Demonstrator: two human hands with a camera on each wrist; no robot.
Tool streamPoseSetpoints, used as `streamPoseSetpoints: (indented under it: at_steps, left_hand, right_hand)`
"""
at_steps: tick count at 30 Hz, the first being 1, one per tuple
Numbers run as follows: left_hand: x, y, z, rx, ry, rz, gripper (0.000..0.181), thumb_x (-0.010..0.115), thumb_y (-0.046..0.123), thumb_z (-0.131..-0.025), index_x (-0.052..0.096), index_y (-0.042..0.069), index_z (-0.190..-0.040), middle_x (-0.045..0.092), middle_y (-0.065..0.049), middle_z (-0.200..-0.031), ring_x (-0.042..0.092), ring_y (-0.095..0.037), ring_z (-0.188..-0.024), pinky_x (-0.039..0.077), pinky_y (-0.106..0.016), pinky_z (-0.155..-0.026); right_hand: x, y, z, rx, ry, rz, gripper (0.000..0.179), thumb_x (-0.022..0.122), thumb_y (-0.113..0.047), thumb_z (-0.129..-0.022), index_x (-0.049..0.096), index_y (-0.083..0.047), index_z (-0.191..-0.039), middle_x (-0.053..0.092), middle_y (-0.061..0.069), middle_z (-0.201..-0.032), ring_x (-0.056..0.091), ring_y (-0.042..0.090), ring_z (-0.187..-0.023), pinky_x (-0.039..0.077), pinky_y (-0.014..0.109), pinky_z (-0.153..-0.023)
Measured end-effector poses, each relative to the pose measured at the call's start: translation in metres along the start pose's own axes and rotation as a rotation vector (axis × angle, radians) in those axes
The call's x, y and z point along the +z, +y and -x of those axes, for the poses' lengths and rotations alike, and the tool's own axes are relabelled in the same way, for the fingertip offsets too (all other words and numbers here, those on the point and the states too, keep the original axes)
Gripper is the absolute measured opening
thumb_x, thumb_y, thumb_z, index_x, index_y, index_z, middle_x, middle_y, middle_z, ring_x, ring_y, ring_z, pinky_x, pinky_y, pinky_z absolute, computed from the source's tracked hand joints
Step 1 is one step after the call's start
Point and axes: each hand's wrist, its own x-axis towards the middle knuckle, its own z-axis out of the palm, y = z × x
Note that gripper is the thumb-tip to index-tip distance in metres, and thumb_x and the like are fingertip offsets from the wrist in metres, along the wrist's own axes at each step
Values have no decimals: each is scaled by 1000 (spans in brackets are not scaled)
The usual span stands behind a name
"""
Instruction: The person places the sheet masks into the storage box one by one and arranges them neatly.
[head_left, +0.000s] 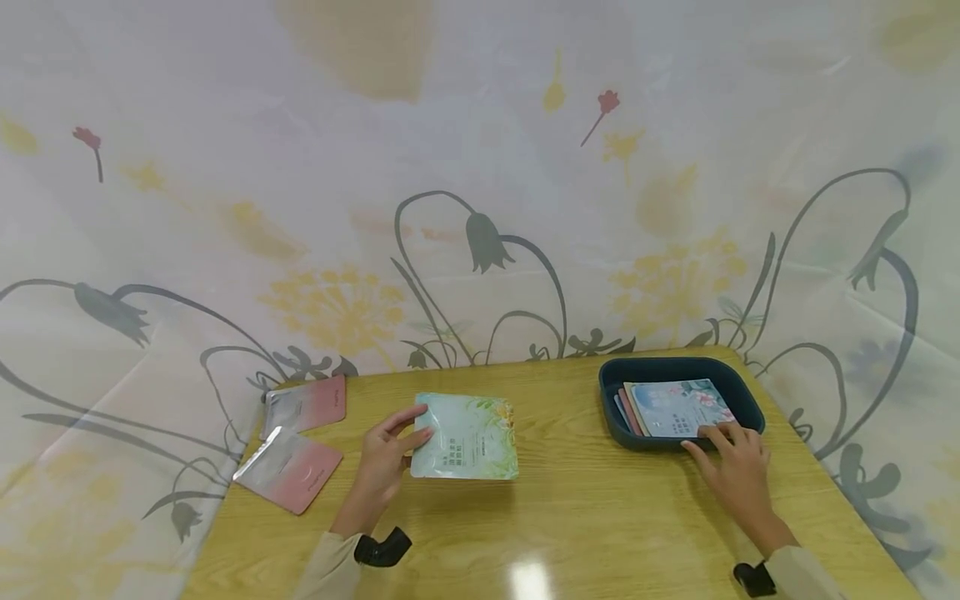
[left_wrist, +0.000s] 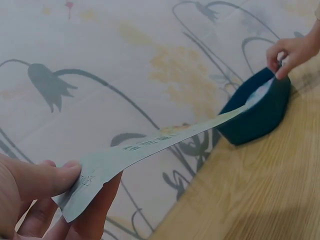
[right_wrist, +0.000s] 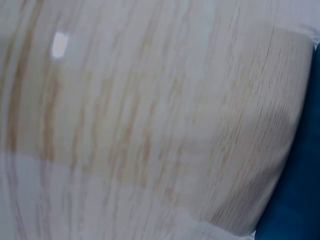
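My left hand (head_left: 381,467) holds a pale green sheet-mask packet (head_left: 465,437) by its left edge, raised over the table, thumb on the printed face. In the left wrist view the packet (left_wrist: 150,145) is seen nearly edge-on, pinched between thumb and fingers. At the front right of a dark teal basin (head_left: 622,433), my right hand (head_left: 738,475) grips the rim, its fingertips by the corner of a blue floral packet (head_left: 678,408). That packet lies on top of several others inside the basin. The right wrist view shows the basin's side (right_wrist: 295,185) but no hand.
Two pink-and-silver packets (head_left: 303,479) lie on the left of the wooden table (head_left: 585,517), one behind the other. A flower-printed cloth (head_left: 480,167) hangs behind the table and round its sides. Dark bands (head_left: 382,548) sit on both wrists.
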Motion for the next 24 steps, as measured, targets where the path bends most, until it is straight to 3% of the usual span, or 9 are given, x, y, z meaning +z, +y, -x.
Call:
streamPoseSetpoints:
  at_steps: [10,24]
  left_hand:
    - [35,-8,-18,-8,-55,16,37,65,-10,-83,61,-5,-120,58,-10,-109,64,-20,-81,55,-32,-58]
    - [84,-19,-37,-16,-121,106,38,65,-9,-84,60,-3,-121,59,-9,-107,66,-20,-82,56,-30,-59]
  right_hand:
    - [2,3,2,1,5,2,33,84,-6,-61,65,-4,-88,52,16,-94,41,44,-90,28,63,-70]
    - [3,4,3,-7,11,-7,34,84,-6,-60,66,-3,-88,53,18,-95,41,44,-91,28,63,-72]
